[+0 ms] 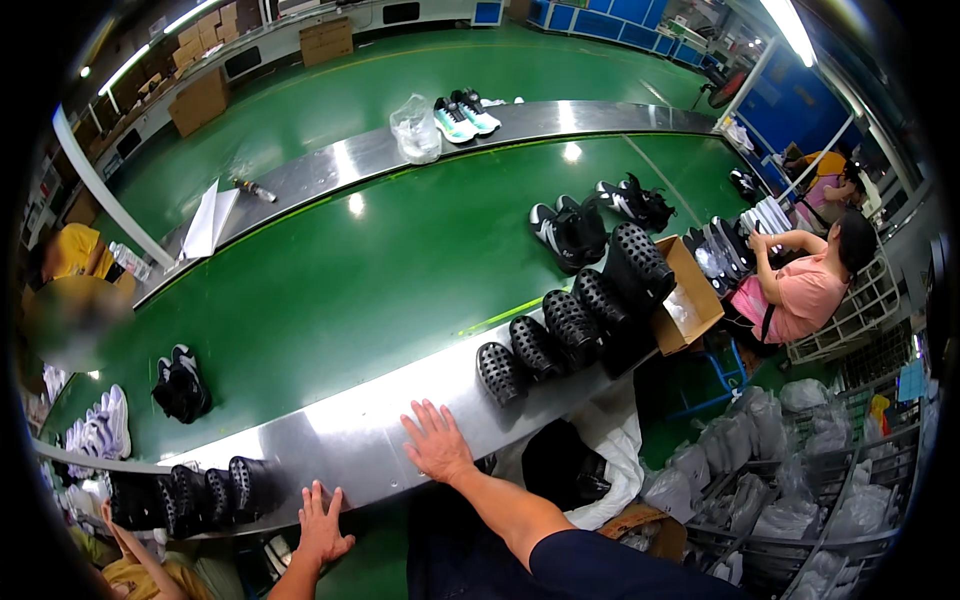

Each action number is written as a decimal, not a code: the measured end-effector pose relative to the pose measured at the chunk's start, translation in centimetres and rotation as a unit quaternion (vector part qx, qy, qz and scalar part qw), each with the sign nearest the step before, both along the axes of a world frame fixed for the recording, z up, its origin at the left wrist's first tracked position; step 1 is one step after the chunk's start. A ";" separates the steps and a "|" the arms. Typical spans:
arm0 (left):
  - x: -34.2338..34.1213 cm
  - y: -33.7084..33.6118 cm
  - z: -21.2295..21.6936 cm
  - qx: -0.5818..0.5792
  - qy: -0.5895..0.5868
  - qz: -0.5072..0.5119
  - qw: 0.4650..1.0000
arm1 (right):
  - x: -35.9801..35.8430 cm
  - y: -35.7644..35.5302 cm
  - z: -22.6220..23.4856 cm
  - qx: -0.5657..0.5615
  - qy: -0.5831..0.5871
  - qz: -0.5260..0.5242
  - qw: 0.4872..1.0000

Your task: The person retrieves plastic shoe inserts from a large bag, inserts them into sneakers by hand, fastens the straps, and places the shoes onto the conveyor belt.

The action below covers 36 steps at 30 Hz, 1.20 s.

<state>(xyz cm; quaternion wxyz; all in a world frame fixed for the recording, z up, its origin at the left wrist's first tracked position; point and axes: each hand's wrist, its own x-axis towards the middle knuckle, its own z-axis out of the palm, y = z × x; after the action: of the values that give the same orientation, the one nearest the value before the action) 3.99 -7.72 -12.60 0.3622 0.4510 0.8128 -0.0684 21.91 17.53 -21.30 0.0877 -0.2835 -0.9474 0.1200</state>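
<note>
My right hand [438, 442] lies flat on the metal ledge [350, 435] along the near side of the green belt, fingers spread, holding nothing. Lower and to the left, my left hand [322, 525] rests at the ledge's near edge with its fingers apart, empty too. Right of my right hand stands a row of black shoe-shaped pieces dotted with round holes [570, 322]. More black shoes or boots [205, 495] are lined up on the ledge left of my left hand.
Black-and-white shoes [570, 230] sit on the green belt [380, 260], with a dark pair [182, 383] farther left. A cardboard box [690, 300] is beside a seated person in pink [808, 285]. Bagged items fill a rack [790, 520]. White-green sneakers [465, 118] stand across the belt.
</note>
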 end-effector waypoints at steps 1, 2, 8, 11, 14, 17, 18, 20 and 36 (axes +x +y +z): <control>-0.2 -0.2 -0.2 -0.003 -0.001 -0.001 1.000 | -0.1 -0.1 0.1 -0.007 -0.007 0.004 1.000; -0.2 -0.2 -0.1 0.000 0.000 -0.003 1.000 | -0.2 -0.2 0.1 -0.015 -0.014 0.009 1.000; -0.6 0.2 0.0 -0.005 -0.015 -0.001 1.000 | -0.1 0.1 0.8 -0.016 -0.016 0.002 1.000; -0.8 -0.3 -1.9 0.089 0.010 -0.002 0.996 | -0.2 0.4 1.0 -0.024 -0.022 0.008 0.999; -0.1 3.4 -3.1 0.270 0.050 -0.035 0.961 | 0.0 0.4 1.1 -0.021 -0.030 0.002 0.999; 0.9 9.7 -2.1 0.347 0.041 -0.074 0.934 | -0.1 0.1 1.4 -0.021 -0.036 -0.001 0.999; 0.7 11.4 -2.4 0.361 0.031 -0.116 0.925 | -0.5 0.0 1.7 -0.019 -0.039 -0.004 0.999; 0.4 13.0 -3.7 0.379 0.014 -0.158 0.912 | -0.6 0.0 2.1 -0.027 -0.036 0.007 0.999; 0.7 14.2 -6.7 0.363 0.058 -0.198 0.908 | 0.6 36.1 11.5 0.096 -0.052 -0.422 0.900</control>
<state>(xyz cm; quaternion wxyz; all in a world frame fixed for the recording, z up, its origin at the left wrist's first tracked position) 4.64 6.48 -19.34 0.1046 0.6985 0.6949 0.1353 22.56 53.64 -9.83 0.1071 -0.6532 -0.7488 -0.0347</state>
